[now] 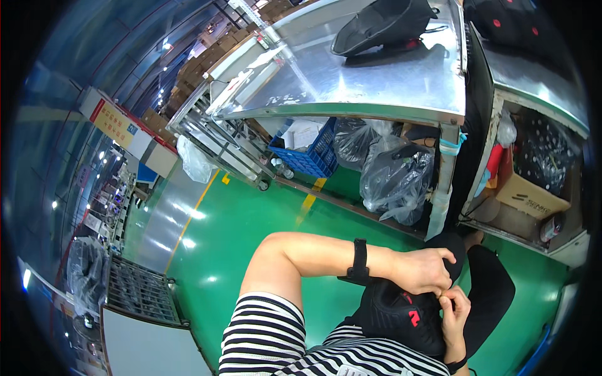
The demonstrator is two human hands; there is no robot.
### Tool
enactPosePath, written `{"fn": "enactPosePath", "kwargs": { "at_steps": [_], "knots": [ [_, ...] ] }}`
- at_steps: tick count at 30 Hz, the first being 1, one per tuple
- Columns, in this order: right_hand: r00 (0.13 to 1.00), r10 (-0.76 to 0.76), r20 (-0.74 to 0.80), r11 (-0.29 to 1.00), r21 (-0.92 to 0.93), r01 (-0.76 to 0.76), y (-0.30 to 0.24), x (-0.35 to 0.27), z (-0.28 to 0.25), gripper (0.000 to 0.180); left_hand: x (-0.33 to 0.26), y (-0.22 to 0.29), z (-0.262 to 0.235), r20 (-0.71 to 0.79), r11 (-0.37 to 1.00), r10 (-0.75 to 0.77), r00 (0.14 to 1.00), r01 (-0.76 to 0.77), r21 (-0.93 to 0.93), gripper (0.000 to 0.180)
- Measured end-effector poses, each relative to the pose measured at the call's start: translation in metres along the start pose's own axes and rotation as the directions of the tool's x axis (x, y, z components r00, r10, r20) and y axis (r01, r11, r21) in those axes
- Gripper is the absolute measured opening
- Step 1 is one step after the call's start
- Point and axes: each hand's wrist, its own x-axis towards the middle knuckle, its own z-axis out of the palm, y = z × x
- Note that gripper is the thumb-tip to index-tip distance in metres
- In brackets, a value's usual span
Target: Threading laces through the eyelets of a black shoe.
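In my lap lies a black fabric piece (pixel 392 319), shaped like a cap, with red marks on its front. My left hand (pixel 425 271), a black band at its wrist, reaches across from the left over its upper edge. Its fingers are curled in, tips pressed together. Against those tips, my right hand (pixel 456 308) pinches with thumb and forefinger. What sits between the fingertips is too small to make out. A rounded black part (pixel 453 247) shows just beyond my left hand; whether it joins the fabric piece I cannot tell.
Ahead stands a metal table (pixel 301 78) with another black cap-like piece (pixel 384 28) on top. Beneath it are a blue crate (pixel 307 156) and stuffed clear bags (pixel 398 178). A cardboard box (pixel 533 194) sits on a shelf at right. A wheeled rack (pixel 141 289) is at left.
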Motion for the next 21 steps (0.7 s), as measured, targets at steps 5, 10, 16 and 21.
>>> {"fn": "enactPosePath", "kwargs": {
  "at_steps": [5,10,16,21],
  "knots": [
    [0.998,0.028,0.056,0.986,0.162,-0.037,0.008,0.001,-0.004,0.012,-0.002,-0.004,0.003,0.033,0.992,-0.028,0.999,0.032,-0.125,0.013],
    [0.952,0.29,0.102,0.948,0.109,-0.3,0.001,0.006,-0.007,0.013,-0.004,-0.021,0.004,0.039,0.946,-0.149,0.988,0.154,-0.286,0.01],
    [0.916,0.393,0.078,0.846,0.359,-0.394,0.007,0.01,-0.007,0.017,-0.001,-0.014,-0.013,0.107,0.876,-0.412,0.905,0.426,-0.228,0.028],
    [0.899,0.431,0.078,0.802,0.423,-0.421,0.012,0.008,-0.007,0.016,0.003,0.0,-0.024,0.114,0.884,-0.451,0.885,0.46,-0.077,0.034]
  ]
}}
